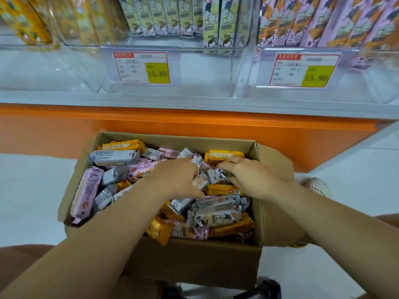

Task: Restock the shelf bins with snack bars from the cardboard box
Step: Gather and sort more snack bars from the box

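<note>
An open cardboard box (190,264) stands on the floor below the shelf, filled with several loose snack bars in yellow, pink and grey-white wrappers. Both my hands reach into its far right part. My left hand (174,176) lies palm down on the pile, its fingers curled round a small bar (199,182). My right hand (250,176) pinches a grey-white bar (217,175) between thumb and fingers. Clear shelf bins above hold upright bars: yellow (28,24) at left, grey-white (179,16) in the middle, pink (323,20) at right.
Two price tags reading 15.80 (141,67) (302,70) hang on the bin fronts. An orange shelf base (194,126) runs behind the box. The box's right flap (278,201) hangs outward. A shoe toe (316,186) shows at right on the pale floor.
</note>
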{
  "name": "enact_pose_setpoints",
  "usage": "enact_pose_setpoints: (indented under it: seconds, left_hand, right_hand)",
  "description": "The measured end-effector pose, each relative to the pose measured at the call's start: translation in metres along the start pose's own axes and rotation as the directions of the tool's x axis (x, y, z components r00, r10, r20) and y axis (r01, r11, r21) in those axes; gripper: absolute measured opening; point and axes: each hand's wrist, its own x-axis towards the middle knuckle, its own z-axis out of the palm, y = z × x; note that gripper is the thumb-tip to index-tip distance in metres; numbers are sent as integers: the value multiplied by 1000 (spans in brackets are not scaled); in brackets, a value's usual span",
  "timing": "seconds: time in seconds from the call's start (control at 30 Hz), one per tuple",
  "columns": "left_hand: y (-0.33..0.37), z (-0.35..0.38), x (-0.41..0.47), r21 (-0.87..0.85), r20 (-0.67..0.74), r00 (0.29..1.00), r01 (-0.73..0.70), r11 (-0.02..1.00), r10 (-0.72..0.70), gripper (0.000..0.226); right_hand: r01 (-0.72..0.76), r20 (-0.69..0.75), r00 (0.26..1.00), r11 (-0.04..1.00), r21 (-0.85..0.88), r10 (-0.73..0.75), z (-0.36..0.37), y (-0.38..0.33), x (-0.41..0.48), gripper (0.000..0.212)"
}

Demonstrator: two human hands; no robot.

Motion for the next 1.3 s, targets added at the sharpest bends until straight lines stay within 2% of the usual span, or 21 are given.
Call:
enact_pose_setpoints:
  seconds: [0.07, 0.1, 0.17, 0.2, 0.3, 0.4, 0.5, 0.57, 0.67, 0.77, 0.87, 0.97, 1.13, 1.17, 1.2, 1.27, 1.3]
  left_hand:
    - [4, 3, 0, 80, -19, 1000, -11, 997, 13, 37]
    - [3, 3, 0, 26, -21, 1000, -20, 999, 20, 28]
    - [-4, -2, -1, -232, 4, 1000, -17, 972, 19, 16]
    - [-9, -7, -3, -376, 9, 1000, -17, 926, 22, 15]
    - [-21, -18, -8, -660, 11, 999, -20, 751, 37, 44]
    - [-23, -14, -11, -820, 38, 995, -22, 572, 93, 59]
    - [-18, -8, -9, -853, 28, 991, -43, 521, 128, 59]
    - [-11, -7, -8, -857, 46, 986, -42, 513, 158, 55]
    - [-5, -1, -5, -855, 81, 982, -20, 518, 171, 49]
    - [-1, -2, -2, -876, 59, 982, -35, 481, 178, 47]
    - [6, 0, 2, -837, -6, 986, -97, 538, 168, 56]
    - [14, 4, 3, -781, -92, 990, -141, 609, 111, 59]
    - [15, -2, 3, -826, -173, 984, -172, 537, 48, 41]
    - [14, -5, 2, -826, -197, 980, -187, 532, 38, 39]
    - [13, -8, 2, -827, -220, 975, -203, 524, 30, 40]
    - [14, -14, -1, -836, -258, 966, -235, 496, 22, 51]
    - [15, -16, -1, -832, -275, 961, -249, 495, 22, 59]
  right_hand:
    - [63, 15, 998, 997, -42, -62, -5, -1, -6, 50]
    - [91, 30, 996, 993, -70, -89, -8, -1, -9, 50]
    - [126, 67, 991, 987, -95, -120, -15, -2, -15, 50]
    - [132, 88, 988, 988, -83, -125, -19, -4, -18, 52]
    - [100, 154, 983, 995, 5, -100, -25, -5, -23, 57]
    - [70, 181, 982, 993, -92, -52, -26, 1, -24, 50]
    - [57, 190, 982, 982, -179, -22, -22, 2, -25, 49]
    - [68, 184, 982, 984, -165, -37, -21, 2, -25, 42]
    - [48, 166, 985, 998, -30, -42, -27, 6, -27, 44]
    - [53, 59, 996, 984, 169, -63, -37, 8, -30, 39]
    - [40, -55, 998, 949, 314, -24, -39, 6, -33, 37]
    - [-25, -63, 995, 799, 601, 78, -36, 1, -35, 41]
    - [-68, -94, 969, 613, 788, 228, -35, 2, -33, 57]
    - [-76, -102, 963, 617, 783, 248, -36, 4, -33, 55]
    - [-83, -113, 963, 666, 741, 246, -37, 5, -34, 52]
    - [-80, -120, 967, 718, 691, 223, -40, 3, -38, 47]
    - [-58, -127, 971, 713, 699, 203, -41, 0, -40, 46]
